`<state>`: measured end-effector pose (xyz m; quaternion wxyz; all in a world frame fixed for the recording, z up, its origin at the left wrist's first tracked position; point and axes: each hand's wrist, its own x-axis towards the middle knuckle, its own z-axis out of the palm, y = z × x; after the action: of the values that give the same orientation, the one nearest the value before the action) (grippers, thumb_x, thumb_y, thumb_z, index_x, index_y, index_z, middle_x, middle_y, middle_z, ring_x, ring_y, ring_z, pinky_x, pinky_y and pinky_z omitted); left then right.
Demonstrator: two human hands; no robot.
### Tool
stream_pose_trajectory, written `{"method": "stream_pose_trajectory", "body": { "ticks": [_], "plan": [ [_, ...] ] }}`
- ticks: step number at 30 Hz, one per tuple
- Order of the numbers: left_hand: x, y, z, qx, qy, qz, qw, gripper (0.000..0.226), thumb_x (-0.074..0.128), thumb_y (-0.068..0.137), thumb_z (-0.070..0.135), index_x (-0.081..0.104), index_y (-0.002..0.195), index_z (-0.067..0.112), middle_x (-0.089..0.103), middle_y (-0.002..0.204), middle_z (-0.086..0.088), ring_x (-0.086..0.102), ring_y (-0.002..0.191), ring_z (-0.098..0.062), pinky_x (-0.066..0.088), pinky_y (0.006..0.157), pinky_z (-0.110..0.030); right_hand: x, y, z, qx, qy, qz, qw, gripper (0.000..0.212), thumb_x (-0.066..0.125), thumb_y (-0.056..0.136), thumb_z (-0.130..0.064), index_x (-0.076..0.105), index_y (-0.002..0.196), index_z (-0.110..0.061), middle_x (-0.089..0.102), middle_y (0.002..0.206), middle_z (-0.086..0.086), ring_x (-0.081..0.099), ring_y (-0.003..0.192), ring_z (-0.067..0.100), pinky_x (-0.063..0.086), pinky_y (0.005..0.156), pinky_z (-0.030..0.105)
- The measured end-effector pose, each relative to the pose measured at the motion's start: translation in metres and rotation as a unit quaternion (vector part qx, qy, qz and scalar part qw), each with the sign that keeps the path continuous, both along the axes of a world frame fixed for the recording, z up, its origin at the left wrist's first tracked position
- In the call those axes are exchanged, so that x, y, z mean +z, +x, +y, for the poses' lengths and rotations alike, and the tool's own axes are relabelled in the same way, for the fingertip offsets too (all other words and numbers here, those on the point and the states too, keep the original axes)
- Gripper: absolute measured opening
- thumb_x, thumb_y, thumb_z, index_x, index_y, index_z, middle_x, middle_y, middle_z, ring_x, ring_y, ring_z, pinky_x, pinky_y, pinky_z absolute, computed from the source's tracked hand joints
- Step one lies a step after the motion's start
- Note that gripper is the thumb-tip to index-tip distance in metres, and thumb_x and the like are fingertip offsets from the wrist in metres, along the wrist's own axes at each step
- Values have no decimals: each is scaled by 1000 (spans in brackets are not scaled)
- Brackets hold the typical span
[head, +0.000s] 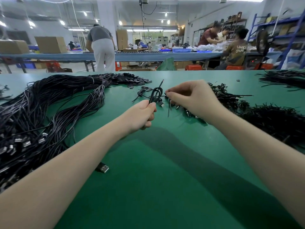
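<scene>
My left hand point(144, 114) grips a coiled black cable point(156, 94) that stands up in loops above my fist, its stripped wire ends pointing up and away. My right hand point(191, 99) is curled and pinches a thin black tie point(166, 95) right beside the coil. Both hands hover over the green table point(165, 162) near its middle. A USB plug point(162, 104) of the cable hangs just behind my left hand.
A large bundle of black USB cables point(41, 116) covers the table's left side. Small black sleeves point(132, 79) lie at the back. Coiled cables and ties point(264, 116) are heaped on the right. One loose USB plug point(104, 168) lies by my left forearm. People work at far benches.
</scene>
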<state>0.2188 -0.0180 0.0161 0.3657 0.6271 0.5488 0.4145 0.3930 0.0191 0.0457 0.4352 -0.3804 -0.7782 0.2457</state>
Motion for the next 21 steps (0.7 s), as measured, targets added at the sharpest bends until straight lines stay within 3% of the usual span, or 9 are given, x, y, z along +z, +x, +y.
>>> {"method": "stream_pose_trajectory", "body": {
  "ticks": [3, 7, 12, 14, 17, 21],
  "plan": [
    [-1, 3, -1, -10, 20, 59, 998, 24, 32, 103, 24, 38, 81, 17, 37, 67, 2, 34, 51, -12, 29, 52, -25, -9, -13, -9, 29, 29, 45, 998, 15, 73, 83, -15, 71, 80, -29, 73, 73, -8, 70, 70, 10, 56, 68, 22],
    [-4, 4, -1, -19, 50, 173, 983, 22, 35, 103, 28, 40, 87, 13, 47, 75, -3, 41, 60, -18, 37, 59, -31, -11, -14, -9, 47, 20, 58, 997, 11, 73, 83, -12, 73, 80, -23, 73, 72, -6, 71, 68, 11, 50, 60, 14],
    [-8, 3, -2, -2, 83, 313, 946, 24, 33, 103, 34, 38, 80, 25, 50, 75, 4, 48, 63, -12, 34, 53, -28, -15, -15, -6, 50, 12, 42, 998, 9, 73, 82, -11, 73, 79, -20, 72, 67, -8, 70, 64, 9, 45, 53, 11],
    [-10, 2, -3, 5, 97, 346, 933, 24, 33, 103, 34, 40, 84, 20, 50, 73, 1, 49, 63, -17, 32, 56, -34, -16, -14, -7, 36, 44, 11, 998, 7, 73, 82, -14, 73, 79, -20, 71, 68, -10, 67, 62, 2, 48, 58, 11],
    [-12, 2, -3, 17, 117, 420, 900, 25, 33, 103, 33, 38, 89, 14, 46, 70, -2, 47, 65, -29, 32, 59, -35, -12, -12, -9, 12, 137, -103, 985, 3, 71, 83, -19, 73, 82, -22, 64, 69, -20, 58, 63, -6, 41, 60, 5],
    [-15, 5, -4, -2, 108, 452, 885, 26, 35, 102, 36, 33, 85, 16, 42, 66, 0, 42, 56, -24, 29, 56, -36, -4, -7, -8, 23, 134, -155, 978, 6, 69, 85, -22, 70, 79, -24, 62, 67, -19, 56, 63, -3, 40, 57, 7]
  ]
}}
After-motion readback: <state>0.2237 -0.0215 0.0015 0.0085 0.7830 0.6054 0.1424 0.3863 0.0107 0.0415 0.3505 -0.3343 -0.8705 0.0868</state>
